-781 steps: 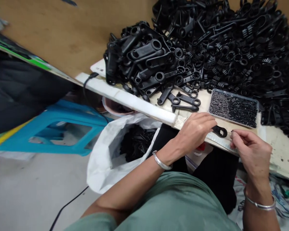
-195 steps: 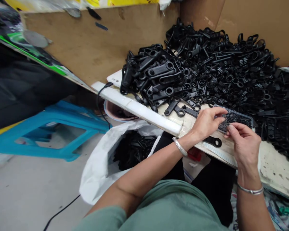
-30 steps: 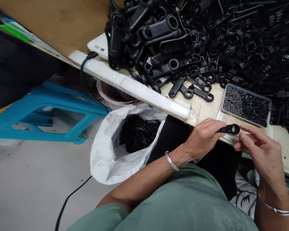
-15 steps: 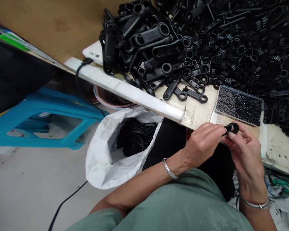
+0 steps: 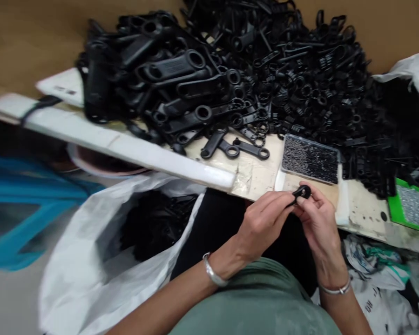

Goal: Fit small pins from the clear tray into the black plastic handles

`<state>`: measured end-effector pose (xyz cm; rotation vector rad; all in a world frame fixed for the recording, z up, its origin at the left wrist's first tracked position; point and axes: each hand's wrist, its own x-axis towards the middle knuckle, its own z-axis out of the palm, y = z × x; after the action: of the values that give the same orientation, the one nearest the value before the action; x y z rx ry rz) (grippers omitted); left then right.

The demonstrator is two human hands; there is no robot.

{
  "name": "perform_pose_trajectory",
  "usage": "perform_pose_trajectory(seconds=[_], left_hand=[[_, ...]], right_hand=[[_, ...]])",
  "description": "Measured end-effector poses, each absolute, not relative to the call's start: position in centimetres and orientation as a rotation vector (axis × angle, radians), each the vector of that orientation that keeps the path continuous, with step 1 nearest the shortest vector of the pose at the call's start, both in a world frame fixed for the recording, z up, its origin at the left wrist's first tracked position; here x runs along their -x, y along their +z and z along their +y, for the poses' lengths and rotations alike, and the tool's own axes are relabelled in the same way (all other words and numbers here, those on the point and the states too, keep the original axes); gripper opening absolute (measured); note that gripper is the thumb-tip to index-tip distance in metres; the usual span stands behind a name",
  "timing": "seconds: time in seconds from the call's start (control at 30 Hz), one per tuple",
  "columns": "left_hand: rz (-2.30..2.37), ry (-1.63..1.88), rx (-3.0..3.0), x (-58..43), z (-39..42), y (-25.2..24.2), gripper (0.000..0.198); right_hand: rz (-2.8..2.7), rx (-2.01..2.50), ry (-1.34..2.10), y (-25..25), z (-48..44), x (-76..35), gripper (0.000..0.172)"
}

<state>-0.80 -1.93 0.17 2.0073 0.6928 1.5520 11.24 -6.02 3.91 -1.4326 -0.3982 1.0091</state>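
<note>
My left hand (image 5: 261,223) is closed around the handle of a black plastic wrench-shaped part (image 5: 301,192), of which only the ring end shows. My right hand (image 5: 317,223) meets it at that ring end, fingertips pinched against the ring; whether they hold something small there is hidden. Both hands hover just off the near edge of the workbench (image 5: 258,174), over my lap. Directly behind them sits a clear tray of small black screws (image 5: 310,159).
A large heap of black plastic parts (image 5: 265,74) covers the back of the bench. A white bag with black parts (image 5: 125,232) gapes at lower left. A green tray of silver screws (image 5: 410,207) sits at right, another white bag (image 5: 417,79) behind it. A blue stool (image 5: 17,209) stands at the left.
The view has swung to the right, bringing the green tray and right-hand bag into sight. Both hands stay together on the black part, the right hand now pressed closer to its ring end.
</note>
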Motion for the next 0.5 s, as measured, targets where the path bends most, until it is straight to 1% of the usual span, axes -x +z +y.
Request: perform_pose_trajectory(seconds=[0.17, 0.33, 0.5], left_hand=[[0.647, 1.553, -1.978, 0.5, -2.0, 0.2, 0.023], [0.638, 1.404, -1.855, 0.3, -1.8, 0.7, 0.017], [0.590, 1.437, -1.819, -1.0, -1.5, 1.1, 0.010]], right_hand=[[-0.537, 1.471, 1.042, 4.0, -6.7, -12.7, 0.052], [-0.751, 1.573, 0.943, 4.6, -8.6, -15.3, 0.054], [-0.586, 1.499, 0.932, 4.1, -9.0, -15.5, 0.052]])
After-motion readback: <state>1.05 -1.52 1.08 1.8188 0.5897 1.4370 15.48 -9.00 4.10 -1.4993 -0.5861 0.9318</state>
